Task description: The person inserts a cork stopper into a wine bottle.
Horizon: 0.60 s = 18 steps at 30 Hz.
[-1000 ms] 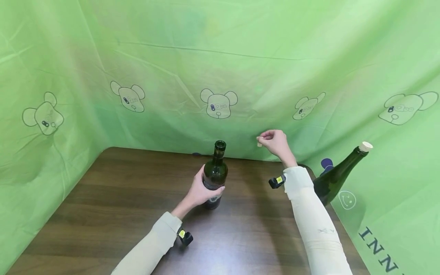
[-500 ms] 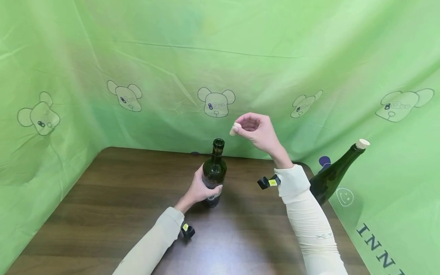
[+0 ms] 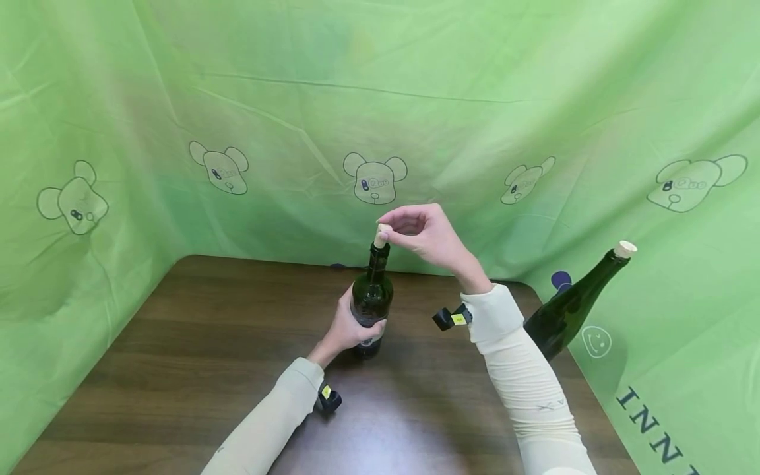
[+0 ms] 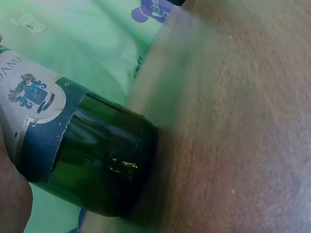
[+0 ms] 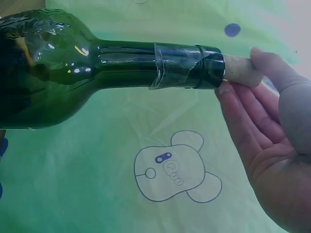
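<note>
A dark green wine bottle [image 3: 372,297] stands upright on the table in the head view. My left hand [image 3: 349,328] grips it around the body, thumb across the front. The left wrist view shows the bottle's base [image 4: 107,155] and pale crest label [image 4: 36,94]. Above the neck, my right hand [image 3: 429,239] pinches a pale cork [image 3: 380,236] between thumb and fingers. In the right wrist view the cork [image 5: 239,70] is at the bottle's mouth [image 5: 218,68], tilted slightly off the neck's line. How deep it sits I cannot tell.
A second green bottle [image 3: 578,297], with a cork [image 3: 625,249] in its mouth, stands at the right side of the table, partly behind the right sleeve. Green printed cloth [image 3: 285,198] hangs behind and beside the brown wooden table [image 3: 196,356].
My right hand has moved left with the cork, rising and then lowering, from beyond the table's back edge to the bottle's mouth. My left hand keeps its grip on the bottle.
</note>
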### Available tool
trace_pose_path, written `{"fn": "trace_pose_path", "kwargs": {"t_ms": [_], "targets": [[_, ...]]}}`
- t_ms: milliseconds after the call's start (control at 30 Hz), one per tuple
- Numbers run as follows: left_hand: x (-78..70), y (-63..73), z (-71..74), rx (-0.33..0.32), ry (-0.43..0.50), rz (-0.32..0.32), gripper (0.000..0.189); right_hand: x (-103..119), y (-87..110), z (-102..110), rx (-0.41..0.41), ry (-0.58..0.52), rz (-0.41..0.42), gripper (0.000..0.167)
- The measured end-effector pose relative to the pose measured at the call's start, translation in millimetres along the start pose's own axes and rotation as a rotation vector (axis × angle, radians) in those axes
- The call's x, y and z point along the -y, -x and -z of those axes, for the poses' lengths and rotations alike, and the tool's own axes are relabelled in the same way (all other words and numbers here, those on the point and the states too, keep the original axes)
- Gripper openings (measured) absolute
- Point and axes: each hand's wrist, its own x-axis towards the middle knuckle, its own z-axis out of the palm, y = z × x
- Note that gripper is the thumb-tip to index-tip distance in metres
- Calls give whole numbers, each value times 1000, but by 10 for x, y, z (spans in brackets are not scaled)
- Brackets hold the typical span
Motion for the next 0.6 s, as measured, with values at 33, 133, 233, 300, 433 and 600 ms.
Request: {"fn": "trace_pose_path", "kwargs": {"t_ms": [33,133,233,300,433,600], "targets": [[3,-2,1,1,3,2,69,2,1,1,6,7,-5,18],[54,-3,4,-1,12,0,70,9,-2,17,24,31,-19,19],[55,-5,3,-5,11,-7,70,20,-8,30,40,53,-36,20],[49,-6,-1,-8,11,-15,69,42,-7,38,52,67,-54,21],[-15,-11,-12,-15,12,-11,68,109,-9,72,90,107,-75,21],[-28,-8,-15,-17,9,-9,68,227,-79,147,185,220,-42,18]]}}
